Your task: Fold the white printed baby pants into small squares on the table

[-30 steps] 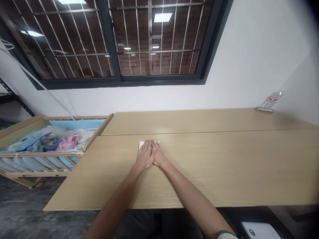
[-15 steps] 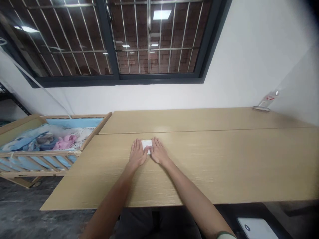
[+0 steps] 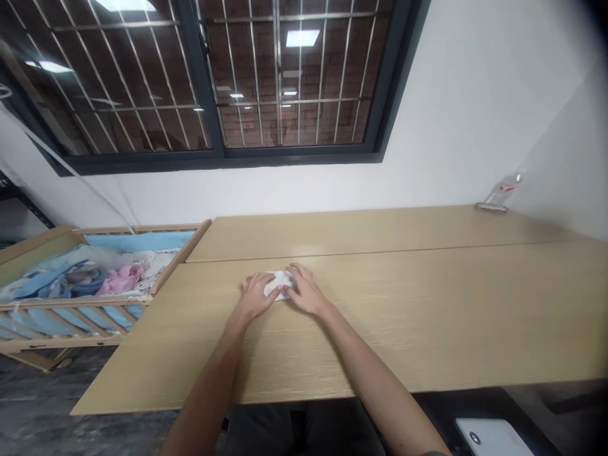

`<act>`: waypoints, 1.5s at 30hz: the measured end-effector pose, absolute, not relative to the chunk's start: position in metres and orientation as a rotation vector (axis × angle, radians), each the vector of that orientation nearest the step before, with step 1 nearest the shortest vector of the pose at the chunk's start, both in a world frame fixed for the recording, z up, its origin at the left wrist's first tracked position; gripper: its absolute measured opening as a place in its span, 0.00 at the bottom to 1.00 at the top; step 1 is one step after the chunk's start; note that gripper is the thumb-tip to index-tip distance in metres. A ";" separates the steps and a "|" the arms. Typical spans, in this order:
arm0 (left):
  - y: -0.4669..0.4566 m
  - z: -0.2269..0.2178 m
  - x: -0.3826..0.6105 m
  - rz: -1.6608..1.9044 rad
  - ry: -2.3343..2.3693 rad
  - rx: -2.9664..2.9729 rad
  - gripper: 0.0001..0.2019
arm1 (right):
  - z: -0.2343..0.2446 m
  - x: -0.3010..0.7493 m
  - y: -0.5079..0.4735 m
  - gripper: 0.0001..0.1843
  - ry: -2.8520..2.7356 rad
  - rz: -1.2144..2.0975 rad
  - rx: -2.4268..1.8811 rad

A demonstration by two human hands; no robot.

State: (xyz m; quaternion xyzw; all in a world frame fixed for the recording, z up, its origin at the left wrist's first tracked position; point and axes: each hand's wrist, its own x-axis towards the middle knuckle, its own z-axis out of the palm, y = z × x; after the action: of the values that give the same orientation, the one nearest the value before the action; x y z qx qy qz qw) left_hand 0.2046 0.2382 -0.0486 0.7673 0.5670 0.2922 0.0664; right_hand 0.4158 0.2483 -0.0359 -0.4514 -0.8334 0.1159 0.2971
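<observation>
Curling left hand [image 3: 256,296] and right hand [image 3: 308,291] inward, grip no longer flat, now pressed around crumpled white paper [image 3: 280,284] at twelve o'clock on the tabletop [image 3: 427,329].

The white sheet [image 3: 280,284] I'm touching looks soft and matt, either paper or thin cloth; I can't tell which. The desk [image 3: 427,316] is pale wood laminate, smooth and matt with a fine grain. The cot rail [image 3: 95,300] is bare wood, and the bedding [image 3: 123,280] is soft cloth. The window frame [image 3: 218,158] is dark matt metal, and the floor [image 3: 47,396] looks rough.
</observation>
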 end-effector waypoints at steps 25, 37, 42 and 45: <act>0.239 -0.040 0.207 1.146 1.420 1.821 0.22 | -0.043 0.421 0.273 0.27 -1.525 0.872 -1.049; 0.228 -0.049 0.211 0.763 1.329 1.716 0.24 | -0.070 0.417 0.292 0.31 -1.416 0.847 -1.223; 0.225 -0.052 0.213 0.673 1.438 1.796 0.18 | -0.077 0.414 0.298 0.27 -1.597 0.705 -1.230; 0.226 -0.046 0.213 0.662 1.547 1.868 0.17 | -0.075 0.414 0.298 0.22 -1.653 0.661 -1.191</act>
State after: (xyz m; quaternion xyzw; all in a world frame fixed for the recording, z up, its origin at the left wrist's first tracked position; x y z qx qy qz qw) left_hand 0.2127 0.2264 -0.0459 0.7069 0.5851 0.2505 0.3086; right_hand 0.4137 0.2977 -0.0752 -0.4880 -0.6772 0.2707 0.4795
